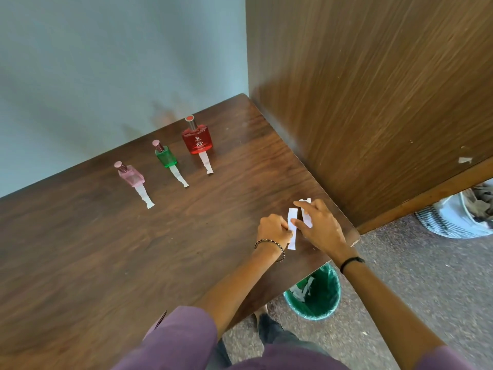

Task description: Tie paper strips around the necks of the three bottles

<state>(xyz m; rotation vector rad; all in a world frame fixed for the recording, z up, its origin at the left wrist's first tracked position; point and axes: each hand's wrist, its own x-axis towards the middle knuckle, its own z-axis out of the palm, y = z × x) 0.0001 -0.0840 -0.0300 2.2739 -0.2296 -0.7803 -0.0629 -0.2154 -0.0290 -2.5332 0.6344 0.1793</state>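
Near the table's [133, 263] right edge, my left hand [273, 228] pinches a paper strip [292, 228]; my right hand [321, 228], fingers spread, presses more strips [306, 218] flat. Farther left stand the pink bottle [130, 175], green bottle [165, 155] and red bottle [197, 138], necks bare, one strip lying before each.

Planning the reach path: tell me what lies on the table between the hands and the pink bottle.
In the head view, only bare wooden table separates the hands from the pink bottle, apart from the strip lying before that bottle.
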